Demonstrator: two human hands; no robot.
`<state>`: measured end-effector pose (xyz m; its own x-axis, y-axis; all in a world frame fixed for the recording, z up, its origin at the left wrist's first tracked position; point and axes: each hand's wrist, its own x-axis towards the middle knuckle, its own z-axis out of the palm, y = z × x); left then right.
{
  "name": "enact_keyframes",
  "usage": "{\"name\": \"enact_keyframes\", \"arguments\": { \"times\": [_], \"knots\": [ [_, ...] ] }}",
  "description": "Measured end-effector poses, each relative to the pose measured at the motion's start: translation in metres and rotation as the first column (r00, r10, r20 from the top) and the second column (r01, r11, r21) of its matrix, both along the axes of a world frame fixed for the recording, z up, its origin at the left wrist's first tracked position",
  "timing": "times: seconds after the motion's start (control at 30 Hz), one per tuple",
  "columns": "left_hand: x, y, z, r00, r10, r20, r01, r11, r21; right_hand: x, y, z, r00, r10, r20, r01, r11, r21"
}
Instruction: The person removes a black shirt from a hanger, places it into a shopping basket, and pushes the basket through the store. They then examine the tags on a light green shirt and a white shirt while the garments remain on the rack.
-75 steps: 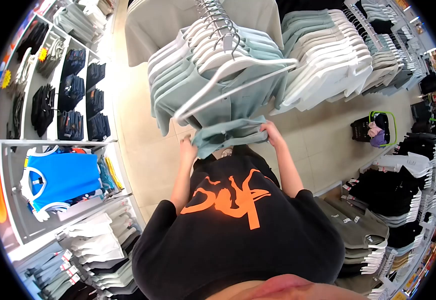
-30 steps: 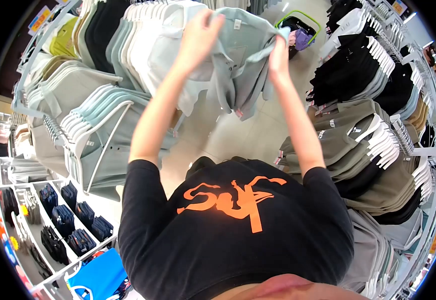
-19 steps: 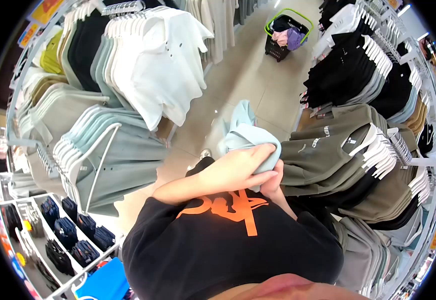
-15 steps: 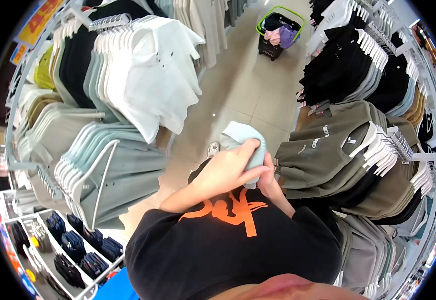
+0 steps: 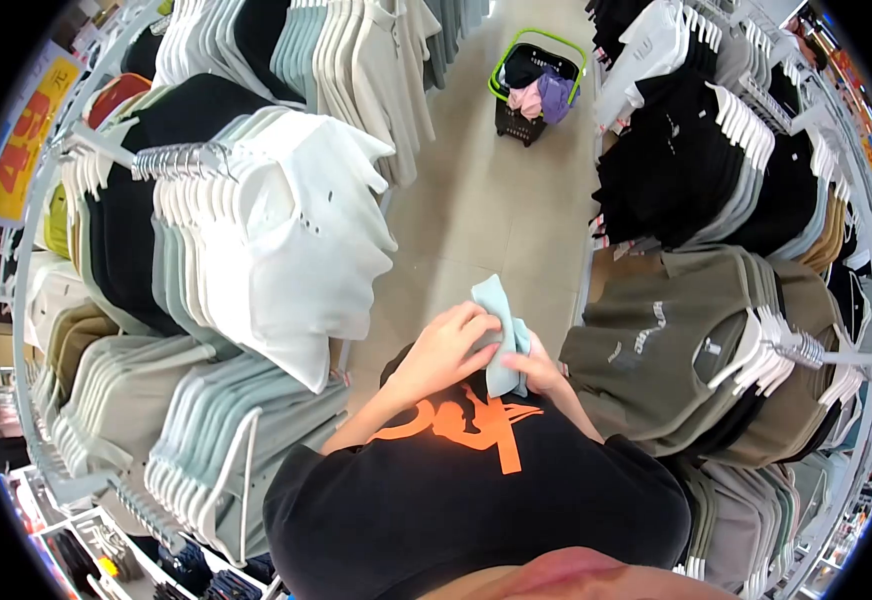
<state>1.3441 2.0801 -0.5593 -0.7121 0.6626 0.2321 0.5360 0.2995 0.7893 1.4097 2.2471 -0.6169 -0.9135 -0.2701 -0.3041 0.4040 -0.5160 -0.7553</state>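
Observation:
A folded piece of pale blue fabric [image 5: 497, 345], perhaps a small garment, is held in front of my chest. My left hand [image 5: 444, 352] closes on its left side, the fingers curled along the upper part. On the other side, my right hand [image 5: 540, 368] pinches the lower right folds, with its thumb in front. The bundle is narrow, its top end pointing up toward the aisle; how it is folded inside is hidden.
White shirts [image 5: 301, 230] and pale green garments [image 5: 191, 455] hang at left, beside a bare white hanger [image 5: 249, 490]. Olive T-shirts [image 5: 646, 340] and black shirts [image 5: 661, 170] hang at right. A wheeled basket [image 5: 519, 126] with clothes stands on the aisle floor [image 5: 456, 215].
The pale blue fabric has gone from a wide, rounded fold to a narrower bundle between my hands. My left hand has moved lower. The view has shifted, bringing the left racks lower in frame.

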Motion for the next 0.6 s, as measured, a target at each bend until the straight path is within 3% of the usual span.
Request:
{"name": "enact_keyframes", "arguments": {
  "times": [0.07,0.1,0.17,0.27,0.3,0.33,0.4,0.43,0.5,0.6],
  "knots": [
    [-0.027,-0.006,-0.012,0.995,0.021,0.102,-0.024,0.999,0.034,-0.032,-0.008,0.004,0.995,0.084,-0.058,-0.063,0.953,0.296],
    [-0.041,-0.007,-0.021,0.989,0.037,0.145,-0.048,0.996,0.07,-0.049,-0.013,0.008,0.999,0.014,-0.043,0.0,0.951,0.308],
    [-0.069,-0.008,-0.041,0.969,0.001,0.249,-0.034,0.991,0.128,-0.077,-0.02,0.0,0.99,-0.13,-0.049,0.138,0.954,0.266],
    [-0.108,0.005,-0.055,0.835,-0.191,0.517,-0.064,0.898,0.434,-0.1,-0.018,-0.005,0.931,-0.365,0.029,0.362,0.929,0.083],
    [-0.126,0.005,-0.054,0.774,-0.299,0.558,0.03,0.898,0.439,-0.106,-0.016,-0.001,0.893,-0.444,0.078,0.447,0.894,-0.027],
    [-0.137,0.008,-0.057,0.807,-0.288,0.516,0.087,0.922,0.378,-0.113,-0.012,0.001,0.849,-0.513,0.128,0.527,0.839,-0.133],
    [-0.157,0.016,-0.075,0.864,-0.282,0.417,0.192,0.951,0.244,-0.121,-0.001,-0.004,0.838,-0.487,0.248,0.545,0.767,-0.338],
    [-0.167,0.021,-0.094,0.938,-0.23,0.26,0.241,0.971,-0.012,-0.125,0.004,-0.004,0.834,-0.469,0.29,0.551,0.73,-0.404],
    [-0.17,0.036,-0.15,0.953,-0.156,0.258,0.16,0.987,0.005,-0.129,0.019,-0.019,0.846,-0.412,0.338,0.531,0.711,-0.462],
    [-0.178,0.061,-0.207,0.923,-0.144,0.356,0.111,0.987,0.112,-0.15,0.043,-0.042,0.929,-0.317,0.189,0.366,0.857,-0.362]
  ]
}}
